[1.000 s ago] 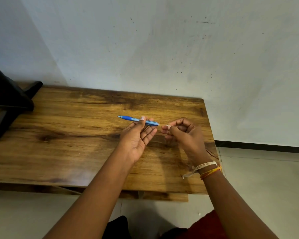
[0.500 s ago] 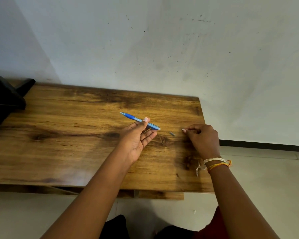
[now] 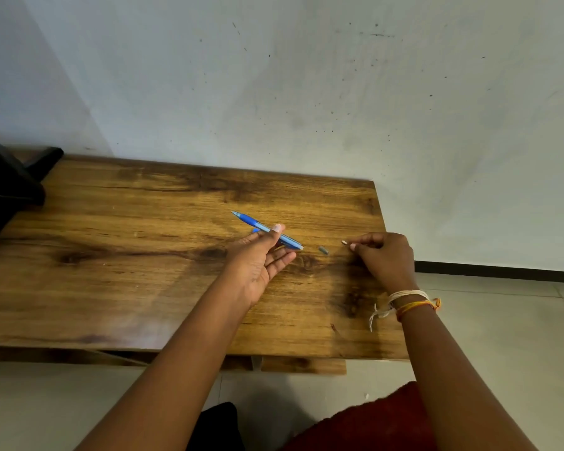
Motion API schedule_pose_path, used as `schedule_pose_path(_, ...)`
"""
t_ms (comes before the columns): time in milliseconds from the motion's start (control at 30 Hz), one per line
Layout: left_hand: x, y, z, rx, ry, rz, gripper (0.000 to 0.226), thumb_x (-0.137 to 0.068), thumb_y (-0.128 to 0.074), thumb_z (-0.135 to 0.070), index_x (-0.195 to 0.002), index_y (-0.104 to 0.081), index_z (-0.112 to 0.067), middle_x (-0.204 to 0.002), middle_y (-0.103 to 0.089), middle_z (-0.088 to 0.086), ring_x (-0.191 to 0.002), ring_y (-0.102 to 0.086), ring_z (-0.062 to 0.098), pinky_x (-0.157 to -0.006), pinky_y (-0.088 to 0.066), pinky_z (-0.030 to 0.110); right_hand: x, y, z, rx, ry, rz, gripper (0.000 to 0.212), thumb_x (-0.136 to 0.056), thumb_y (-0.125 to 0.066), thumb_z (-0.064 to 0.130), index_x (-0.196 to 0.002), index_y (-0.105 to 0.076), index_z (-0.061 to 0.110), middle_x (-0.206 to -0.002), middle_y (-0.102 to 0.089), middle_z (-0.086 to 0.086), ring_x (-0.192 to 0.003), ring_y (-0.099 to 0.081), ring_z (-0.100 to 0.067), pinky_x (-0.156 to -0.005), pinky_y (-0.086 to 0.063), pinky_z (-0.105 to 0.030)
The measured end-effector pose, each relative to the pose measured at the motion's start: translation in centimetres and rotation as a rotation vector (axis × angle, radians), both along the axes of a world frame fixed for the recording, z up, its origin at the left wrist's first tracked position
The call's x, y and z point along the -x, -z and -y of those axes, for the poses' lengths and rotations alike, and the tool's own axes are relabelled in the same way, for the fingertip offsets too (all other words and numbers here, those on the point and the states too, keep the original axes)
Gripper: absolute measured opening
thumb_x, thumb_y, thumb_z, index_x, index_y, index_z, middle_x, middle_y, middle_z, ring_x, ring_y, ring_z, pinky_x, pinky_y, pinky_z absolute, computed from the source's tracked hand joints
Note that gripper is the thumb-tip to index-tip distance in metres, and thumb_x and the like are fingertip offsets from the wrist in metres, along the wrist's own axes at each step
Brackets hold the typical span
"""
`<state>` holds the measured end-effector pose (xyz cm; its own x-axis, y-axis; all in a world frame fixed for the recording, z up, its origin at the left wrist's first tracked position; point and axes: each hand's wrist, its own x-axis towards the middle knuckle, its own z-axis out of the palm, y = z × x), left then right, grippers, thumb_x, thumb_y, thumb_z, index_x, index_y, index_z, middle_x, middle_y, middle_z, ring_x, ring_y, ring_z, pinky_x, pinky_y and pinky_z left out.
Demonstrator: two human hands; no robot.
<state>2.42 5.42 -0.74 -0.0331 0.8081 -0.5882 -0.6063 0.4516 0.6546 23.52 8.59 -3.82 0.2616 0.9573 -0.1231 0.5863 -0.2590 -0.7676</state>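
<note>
Lying slantwise across the left hand (image 3: 261, 258), the pen (image 3: 258, 224) is blue: a darker grip section leads to a pointed tip aimed far and left, and a paler, slim barrel runs back toward the right. Its rear end juts past the fingers and looks pale at the cut. A small blue part, perhaps the clip, shows just under the barrel near the thumb's base. The thumb lies over the barrel and pins it against the forefinger, while the other fingers stretch out loosely below, palm turned up and inward. The pen is held a little above the table (image 3: 144, 255), over its right half.

The right hand (image 3: 385, 255) sits well apart from the left, knuckles up, close to the table's right edge. Its thumb and forefinger pinch a pale bit (image 3: 344, 242), too small to tell what it is, and the remaining fingers are curled under. Between the two hands a grey bit (image 3: 323, 250) lies alone on the wood, just beyond the pen's rear end and touching neither hand.

White and orange threads (image 3: 404, 301) circle the right wrist. A dark stand (image 3: 7, 183) occupies the table's far left corner. The table is brown with dark grain and stands against a speckled wall (image 3: 306, 92).
</note>
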Motion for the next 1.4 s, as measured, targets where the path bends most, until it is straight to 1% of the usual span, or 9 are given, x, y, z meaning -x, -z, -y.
schedule_pose_path(100,-0.1,0.1,0.0,-0.008,0.012,-0.048,0.013,-0.087,-0.064,-0.01,-0.097,-0.065,-0.003,-0.082,-0.07,0.013,-0.062,-0.07,0.016,-0.061,-0.061,0.027,0.4,-0.5,0.1,-0.036,0.095,-0.055,0.006,-0.084,-0.071,0.017,-0.087,-0.075,0.015,-0.082,-0.069,0.002,-0.074,-0.06,-0.008,-0.065,-0.044,-0.018)
schedule_pose_path(233,-0.3,0.1,0.0,-0.034,0.03,-0.139,0.005,-0.087,-0.064,-0.009,-0.092,-0.065,-0.008,-0.084,-0.072,0.012,-0.062,-0.07,0.015,-0.066,-0.06,0.027,2.8,-2.2,1.1,0.132,0.025,-0.482,0.006,-0.083,-0.073,0.02,-0.08,-0.069,0.016,-0.075,-0.07,-0.004,-0.064,-0.065,-0.011,-0.061,-0.055,-0.022)
schedule_pose_path(367,-0.5,0.2,0.0,-0.053,0.048,-0.226,0.006,-0.086,-0.065,-0.009,-0.093,-0.065,-0.008,-0.092,-0.072,0.014,-0.072,-0.07,0.019,-0.068,-0.059,0.028,5.2,-2.6,2.1,0.108,-0.3,-0.395,0.013,-0.079,-0.076,0.025,-0.09,-0.076,0.017,-0.078,-0.076,-0.003,-0.064,-0.067,-0.006,-0.059,-0.055,-0.018)
schedule_pose_path(567,-0.3,0.4,-0.2,-0.073,0.064,-0.343,0.014,-0.087,-0.066,-0.012,-0.099,-0.065,-0.006,-0.095,-0.073,0.015,-0.081,-0.072,0.023,-0.072,-0.059,0.031,6.4,-2.1,2.1,0.019,-0.253,-0.375,0.008,-0.078,-0.078,0.017,-0.085,-0.077,0.013,-0.071,-0.075,-0.006,-0.058,-0.066,-0.009,-0.053,-0.053,-0.018)
schedule_pose_path(700,0.5,0.6,-0.5,-0.046,-0.006,-0.427,0.011,-0.091,-0.061,-0.018,-0.097,-0.066,-0.01,-0.086,-0.074,0.007,-0.069,-0.07,0.017,-0.059,-0.058,0.025,6.5,-1.3,1.7,-0.079,-0.085,-0.163,0.006,-0.079,-0.077,0.024,-0.083,-0.077,0.02,-0.065,-0.071,0.006,-0.053,-0.062,0.0,-0.049,-0.046,-0.012)
schedule_pose_path(900,2.8,1.2,-0.8,0.034,-0.15,-0.598,0.017,-0.087,-0.053,-0.008,-0.08,-0.067,-0.016,-0.072,-0.069,0.0,-0.038,-0.056,0.004,-0.036,-0.041,0.016,7.6,-0.9,1.8,-0.108,-0.08,0.203,0.021,-0.081,-0.071,0.038,-0.094,-0.076,0.021,-0.08,-0.074,0.004,-0.076,-0.068,-0.015,-0.066,-0.059,-0.036)
schedule_pose_path(1133,3.5,2.4,-0.1,-0.096,0.158,-1.196,0.013,-0.078,-0.071,-0.027,-0.087,-0.065,-0.02,-0.082,-0.065,-0.004,-0.076,-0.064,0.017,-0.07,-0.053,0.032,8.5,-0.7,1.7,-0.159,-0.089,0.363,0.025,-0.079,-0.072,0.042,-0.09,-0.076,0.02,-0.09,-0.07,0.0,-0.081,-0.064,-0.019,-0.065,-0.053,-0.031)
schedule_pose_path(1267,2.9,3.0,0.1,-0.149,0.244,-1.455,0.011,-0.08,-0.071,-0.029,-0.084,-0.067,-0.02,-0.088,-0.066,0.0,-0.076,-0.063,0.018,-0.062,-0.048,0.03,8.7,-0.9,1.7,-0.143,-0.087,0.35,0.035,-0.082,-0.066,0.049,-0.093,-0.075,0.017,-0.09,-0.07,-0.003,-0.082,-0.065,-0.021,-0.068,-0.057,-0.039)
schedule_pose_path(1400,3.0,2.7,0.1,-0.136,0.229,-1.459,0.006,-0.078,-0.068,-0.026,-0.073,-0.068,-0.022,-0.074,-0.069,-0.002,-0.069,-0.065,0.018,-0.059,-0.05,0.029,8.8,-1.2,1.5,-0.189,-0.063,0.233,0.029,-0.088,-0.061,0.039,-0.097,-0.074,0.014,-0.081,-0.069,-0.002,-0.074,-0.064,-0.017,-0.065,-0.056,-0.035)
